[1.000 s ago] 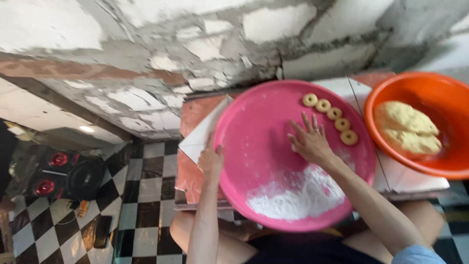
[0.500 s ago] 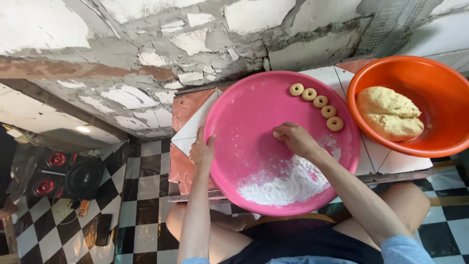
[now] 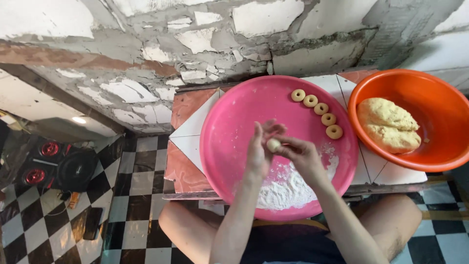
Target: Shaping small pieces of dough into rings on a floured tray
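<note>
Cracked plaster wall backs our low tiled table (image 3: pixel 195 128). Over the pink basin (image 3: pixel 234 161) our left hand (image 3: pixel 258 152) and right hand (image 3: pixel 304 156) press together around a small dough ball (image 3: pixel 273 144); five dough rings (image 3: pixel 318 109) line its far rim, near the orange bowl (image 3: pixel 439 98).

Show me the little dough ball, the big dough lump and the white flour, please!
little dough ball (image 3: pixel 273 144): head view, its middle, between both hands.
big dough lump (image 3: pixel 388 124): head view, its top, inside the orange bowl.
white flour (image 3: pixel 286 188): head view, the pile's middle, on the pink tray.
</note>
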